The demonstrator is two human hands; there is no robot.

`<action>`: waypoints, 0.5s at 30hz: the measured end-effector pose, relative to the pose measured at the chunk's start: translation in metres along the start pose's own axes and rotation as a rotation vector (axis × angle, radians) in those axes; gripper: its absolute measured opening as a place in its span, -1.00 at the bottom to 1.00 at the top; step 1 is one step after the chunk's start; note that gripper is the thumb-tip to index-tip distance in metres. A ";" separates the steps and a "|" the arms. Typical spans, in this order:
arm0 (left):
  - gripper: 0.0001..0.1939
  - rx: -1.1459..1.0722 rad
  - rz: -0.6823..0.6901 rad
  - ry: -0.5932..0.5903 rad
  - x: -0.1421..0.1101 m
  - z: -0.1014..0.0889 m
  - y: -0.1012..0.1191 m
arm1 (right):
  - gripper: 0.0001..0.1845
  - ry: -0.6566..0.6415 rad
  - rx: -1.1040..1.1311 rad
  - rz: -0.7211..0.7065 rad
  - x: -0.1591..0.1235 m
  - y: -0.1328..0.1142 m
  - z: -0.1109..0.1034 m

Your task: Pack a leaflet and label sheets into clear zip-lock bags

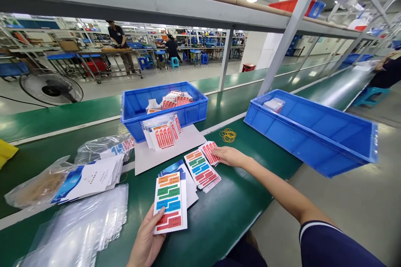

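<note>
My left hand point(149, 233) grips a white label sheet point(169, 202) printed with orange, green, blue and red tabs, its thumb lying across the front. My right hand point(232, 156) reaches over the bench, fingertips closed on the edge of a red-and-white label sheet point(209, 152) atop a small pile. Left of that pile and touching it is a stack of multicoloured label sheets point(200, 169). Blue-and-white booklets point(190, 187) lie partly behind the sheet in my left hand. More red label sheets point(164, 137) lean against a blue bin.
Two blue bins point(196, 112) point(313, 146) stand on the green bench point(232, 217), both holding some packs. Yellow rubber bands point(228, 135) lie between them. At left are clear plastic bags point(81, 225) and a booklet stack point(94, 179). A metal shelf post point(282, 46) rises behind.
</note>
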State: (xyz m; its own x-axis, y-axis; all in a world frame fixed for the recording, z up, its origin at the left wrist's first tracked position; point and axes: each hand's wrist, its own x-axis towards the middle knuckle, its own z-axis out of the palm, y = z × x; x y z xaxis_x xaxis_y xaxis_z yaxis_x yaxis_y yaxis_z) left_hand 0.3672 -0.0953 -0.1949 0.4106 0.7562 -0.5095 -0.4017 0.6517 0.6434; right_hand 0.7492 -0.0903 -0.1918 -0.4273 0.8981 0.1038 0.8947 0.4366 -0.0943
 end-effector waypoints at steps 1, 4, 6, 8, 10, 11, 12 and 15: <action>-0.41 0.008 0.006 0.008 0.000 0.001 0.000 | -0.55 0.008 -0.003 -0.022 -0.001 0.001 0.001; -0.41 0.037 0.018 0.029 -0.003 0.007 0.002 | -0.64 0.037 -0.014 -0.089 -0.001 0.004 0.002; -0.40 0.050 0.022 0.024 -0.005 0.011 0.003 | -0.69 0.064 -0.023 -0.118 -0.001 0.005 0.001; -0.39 0.056 0.022 0.010 -0.007 0.014 0.003 | -0.74 0.104 -0.036 -0.122 -0.002 0.005 -0.003; -0.40 0.059 0.026 0.001 -0.007 0.013 0.003 | -0.76 0.175 -0.057 -0.080 -0.002 0.000 -0.009; -0.41 0.060 0.033 0.000 -0.006 0.011 0.002 | -0.75 0.228 -0.072 -0.037 -0.002 -0.005 -0.012; -0.43 0.060 0.044 0.004 -0.005 0.010 0.001 | -0.73 0.291 -0.090 0.017 -0.001 -0.013 -0.016; -0.53 0.054 0.091 0.012 0.000 0.003 -0.004 | -0.66 0.477 -0.126 0.164 0.008 -0.054 -0.024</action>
State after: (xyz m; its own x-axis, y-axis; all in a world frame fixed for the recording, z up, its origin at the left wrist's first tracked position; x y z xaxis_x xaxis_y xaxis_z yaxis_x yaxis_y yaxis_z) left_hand 0.3715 -0.0986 -0.1957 0.3641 0.8131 -0.4542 -0.3919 0.5761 0.7173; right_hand 0.7006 -0.1083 -0.1622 -0.1996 0.8174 0.5403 0.9663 0.2558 -0.0301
